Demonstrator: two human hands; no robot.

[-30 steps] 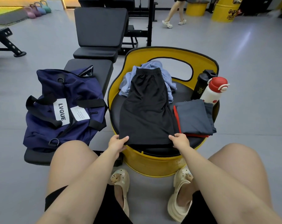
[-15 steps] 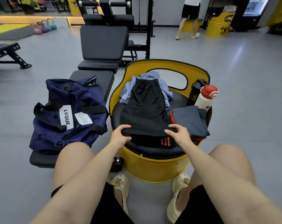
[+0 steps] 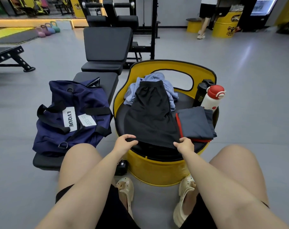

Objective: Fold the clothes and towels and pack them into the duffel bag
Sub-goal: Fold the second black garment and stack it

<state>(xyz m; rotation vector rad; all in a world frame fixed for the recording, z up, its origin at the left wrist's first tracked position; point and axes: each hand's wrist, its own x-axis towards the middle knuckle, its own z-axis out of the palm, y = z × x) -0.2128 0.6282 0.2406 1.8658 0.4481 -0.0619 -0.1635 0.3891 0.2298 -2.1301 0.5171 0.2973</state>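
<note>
Black shorts [image 3: 150, 114] lie lengthwise on the round black seat of a yellow barrel stool [image 3: 157, 169] in front of me. My left hand [image 3: 124, 142] pinches the near left corner of the shorts. My right hand [image 3: 185, 144] pinches the near right corner. Under the far end of the shorts lies a crumpled light blue garment [image 3: 157, 78]. A folded dark grey garment with red trim [image 3: 195, 123] sits on the seat to the right. The navy duffel bag [image 3: 71, 116] rests on a black bench at my left, looking closed.
A black bottle [image 3: 202, 93] and a white bottle with a red cap [image 3: 212, 98] stand at the stool's right rim. A black weight bench [image 3: 107, 45] stands behind the bag. Kettlebells [image 3: 47, 29] sit far left. A person [image 3: 205, 15] stands far back right.
Both hands took hold of the near hem of the black shorts, raised it off the seat edge and drew it slightly away. The camera tilted up.
</note>
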